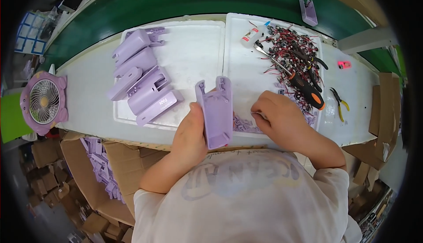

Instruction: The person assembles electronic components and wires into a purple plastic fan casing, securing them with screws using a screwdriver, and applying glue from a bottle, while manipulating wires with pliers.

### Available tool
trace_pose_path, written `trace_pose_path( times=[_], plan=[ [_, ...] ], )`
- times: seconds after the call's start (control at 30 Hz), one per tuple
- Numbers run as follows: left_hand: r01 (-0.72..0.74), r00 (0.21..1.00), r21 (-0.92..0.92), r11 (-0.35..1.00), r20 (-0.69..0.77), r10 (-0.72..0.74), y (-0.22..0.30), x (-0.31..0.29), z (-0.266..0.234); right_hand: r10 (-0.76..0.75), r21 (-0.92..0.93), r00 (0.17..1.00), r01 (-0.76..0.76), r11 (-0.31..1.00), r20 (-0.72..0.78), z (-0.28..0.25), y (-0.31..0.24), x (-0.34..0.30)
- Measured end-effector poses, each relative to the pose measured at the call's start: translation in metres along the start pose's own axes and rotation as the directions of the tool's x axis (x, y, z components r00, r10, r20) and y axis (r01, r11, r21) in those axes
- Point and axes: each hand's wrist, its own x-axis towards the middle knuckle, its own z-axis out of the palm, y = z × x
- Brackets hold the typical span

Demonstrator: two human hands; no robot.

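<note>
The left fingers [196,116] hold a purple shell [217,117], and the right fingers [265,106] beside it are curled close; I cannot tell if they pinch anything. A loose left grip could drop the shell on the tiny purple bits [243,124] near the right fingers. Past them, a screwdriver [304,87] lies over the wires [288,40], in the way, with more shells [140,62] ahead-left of the left fingers.

The head view looks down from close above the wearer's shirt [238,199] at lower centre, facing forward across the table [83,88], straight edges bowing toward black frame corners
</note>
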Motion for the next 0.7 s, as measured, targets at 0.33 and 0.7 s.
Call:
trace_pose_path(
  times=[0.33, 0.7],
  plan=[
    [-0.129, 0.99, -0.062, 0.99, 0.055, 0.132, -0.007, -0.002, 0.004, 0.038, 0.42, 0.965, 0.078, 0.904, -0.26, -0.02, -0.025, 0.015],
    [-0.065, 0.998, -0.172, 0.983, 0.016, 0.068, -0.007, -0.005, -0.004, 0.054, 0.302, 0.955, 0.038, 0.952, -0.29, -0.018, -0.015, 0.014]
  ],
)
